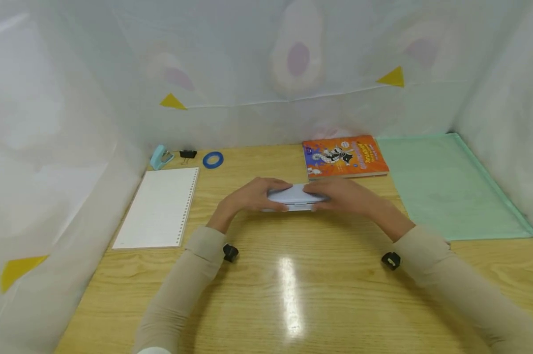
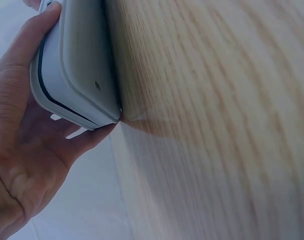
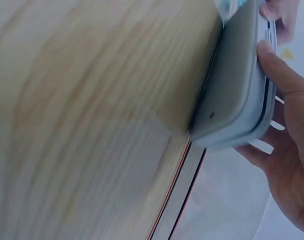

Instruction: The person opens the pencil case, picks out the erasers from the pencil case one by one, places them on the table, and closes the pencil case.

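In the head view one pale grey-white case [image 1: 295, 196] lies at the middle of the frame on the wooden table [image 1: 293, 295], and around it are one spiral notebook [image 1: 160, 209] at centre left, one light blue stapler [image 1: 161, 157], one black binder clip [image 1: 188, 155] and one blue tape ring [image 1: 213, 160] in a row at upper left, one orange comic book [image 1: 343, 156] just above and right of the case, and one green mat [image 1: 443, 187] at the right. Two hands meet at the case: the left hand [image 1: 251, 195] curls around its left end and the right hand [image 1: 343, 195] around its right end, fingers over the top, thumbs at the near edge. In the left wrist view the left hand [image 2: 27, 150] fills the lower left, thumb along the case [image 2: 77, 65] and fingers wrapped beneath it; the case is smooth, round-cornered, with a dark seam between its two shells, and its flat side rests against the table [image 2: 217, 125]. In the right wrist view the right hand [image 3: 287, 140] at the right edge grips the case [image 3: 232, 95] the same way, thumb on the upper shell, fingers curled underneath; the picture is blurred, and the case's rounded corner sits on the table [image 3: 92, 125].
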